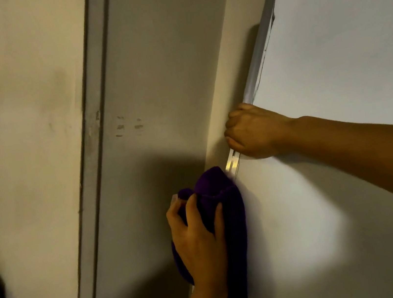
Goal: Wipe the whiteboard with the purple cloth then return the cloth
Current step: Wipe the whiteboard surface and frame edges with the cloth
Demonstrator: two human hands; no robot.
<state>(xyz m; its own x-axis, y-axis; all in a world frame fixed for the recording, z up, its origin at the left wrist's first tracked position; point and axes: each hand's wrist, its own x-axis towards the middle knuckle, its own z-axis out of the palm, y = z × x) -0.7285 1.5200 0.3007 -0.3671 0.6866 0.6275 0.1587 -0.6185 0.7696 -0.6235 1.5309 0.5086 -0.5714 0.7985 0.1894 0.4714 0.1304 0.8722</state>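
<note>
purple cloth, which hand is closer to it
Left. The left hand grips the purple cloth and presses it at the whiteboard's left edge. The right hand grips the frame above, apart from the cloth.

The left hand (199,238) comes up from the bottom, fingers spread and curled over the purple cloth (230,220) — it presses the cloth flat. The right arm reaches in from the right side, bare and almost straight. The right hand (252,132) is a fist — it grips the whiteboard's edge (233,161).
</note>
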